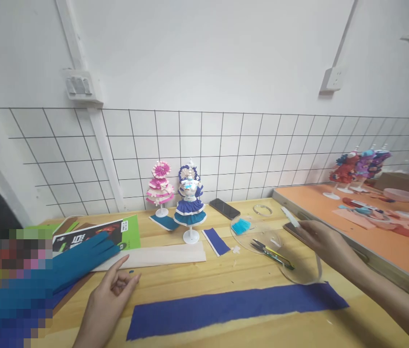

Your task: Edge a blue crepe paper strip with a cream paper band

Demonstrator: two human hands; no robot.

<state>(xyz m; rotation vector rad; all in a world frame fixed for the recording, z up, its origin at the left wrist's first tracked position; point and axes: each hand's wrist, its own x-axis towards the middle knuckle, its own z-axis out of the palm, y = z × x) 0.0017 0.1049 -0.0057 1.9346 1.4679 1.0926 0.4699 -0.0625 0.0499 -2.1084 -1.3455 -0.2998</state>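
Observation:
My right hand [316, 241] is closed on a narrow white strip [290, 216], held above the right part of the wooden table. My left hand [108, 299] hovers at the lower left with its index finger stretched and the others loosely curled, holding nothing. Between and below the hands lies a long dark-blue crepe paper strip [233, 307]. Behind my left hand is a white paper strip [168, 254], beside teal crepe paper [81, 261]. Scissors [273, 253] lie near a clear round dish [239, 239] holding a cut light-blue fringe piece [241, 226].
A small dress form with a blue layered skirt [190, 205] and a pink one [161, 186] stand at the back. Nearby are a phone [225, 209], a tape ring [262, 210] and a small blue piece [216, 241]. An orange table [313, 203] adjoins on the right.

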